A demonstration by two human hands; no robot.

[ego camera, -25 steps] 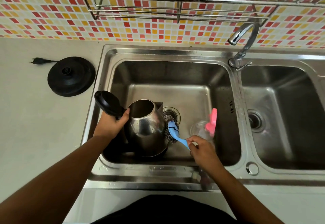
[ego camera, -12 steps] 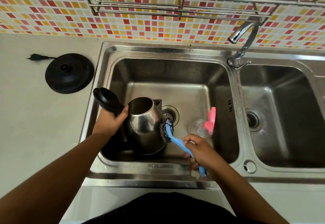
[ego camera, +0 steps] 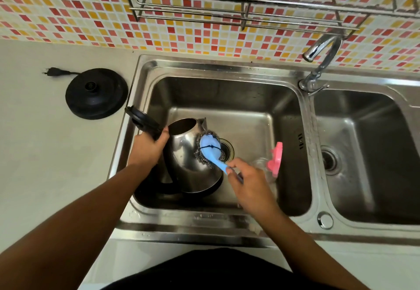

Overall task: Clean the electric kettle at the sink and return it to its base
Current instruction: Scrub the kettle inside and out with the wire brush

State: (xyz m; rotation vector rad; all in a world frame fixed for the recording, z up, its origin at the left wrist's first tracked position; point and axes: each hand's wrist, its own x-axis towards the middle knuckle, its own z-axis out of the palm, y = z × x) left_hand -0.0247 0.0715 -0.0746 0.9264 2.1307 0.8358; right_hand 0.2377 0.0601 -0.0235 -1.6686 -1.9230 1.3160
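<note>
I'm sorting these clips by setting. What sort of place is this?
Most likely a home kitchen: a stainless-steel double-basin sink with a curved chrome tap, a red, orange and yellow mosaic-tiled wall behind it, and a round black plastic kettle base on the pale counter.

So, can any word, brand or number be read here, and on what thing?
No text can be read.
The kettle, its base and the scrubber show no lettering.
A faint mark on the front rim of the sink is too blurred to read.
</note>
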